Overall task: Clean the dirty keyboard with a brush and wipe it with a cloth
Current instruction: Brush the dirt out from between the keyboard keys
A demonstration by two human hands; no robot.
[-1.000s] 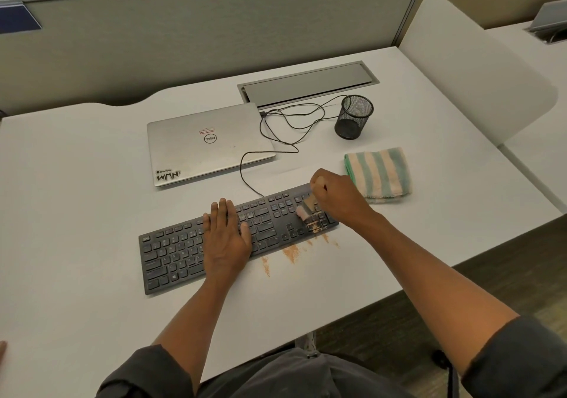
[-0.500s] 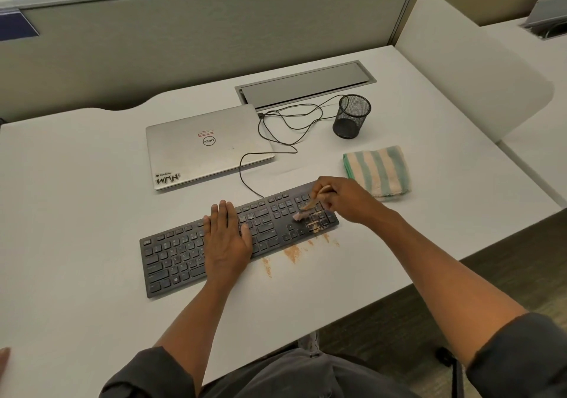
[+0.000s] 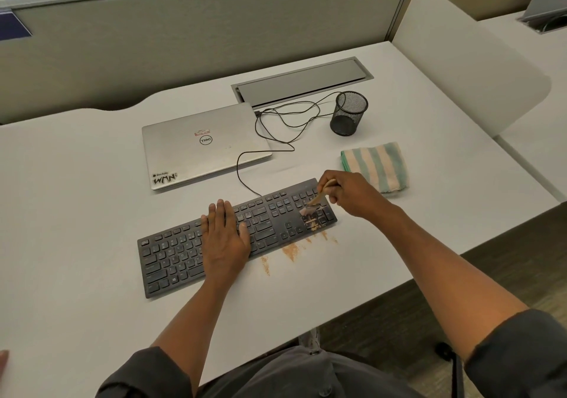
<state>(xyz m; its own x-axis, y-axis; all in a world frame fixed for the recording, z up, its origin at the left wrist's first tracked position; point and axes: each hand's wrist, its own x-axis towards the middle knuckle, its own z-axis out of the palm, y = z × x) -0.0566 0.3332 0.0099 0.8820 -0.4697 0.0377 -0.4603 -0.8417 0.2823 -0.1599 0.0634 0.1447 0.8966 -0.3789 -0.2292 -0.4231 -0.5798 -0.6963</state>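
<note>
The person's left hand (image 3: 225, 238) lies flat and palm down on the middle of the dark keyboard (image 3: 190, 251), fingers together and pointing toward 12 o'clock, gripping nothing. The forearm runs back toward 6 o'clock into a grey sleeve. The right hand (image 3: 348, 193) is curled around the wooden handle of a small brush (image 3: 316, 199), reaching in from 4 o'clock over the keyboard's right end. The brush slants down toward 7 o'clock, its pale bristles touching the number-pad keys.

The keyboard lies slantwise on the white desk (image 3: 76, 213), its right end farther from the person. Orange-brown dust (image 3: 313, 225) sits among the number-pad keys, and more dust streaks the desk just beside the near edge, at the keyboard's 5 o'clock. A folded striped cloth (image 3: 376, 164) lies at 1 o'clock of the right hand, near the keyboard, untouched. A closed silver laptop (image 3: 204, 144) sits at 12 o'clock of the keyboard, and a black mesh cup (image 3: 349, 113) at 12 o'clock of the cloth.
</note>
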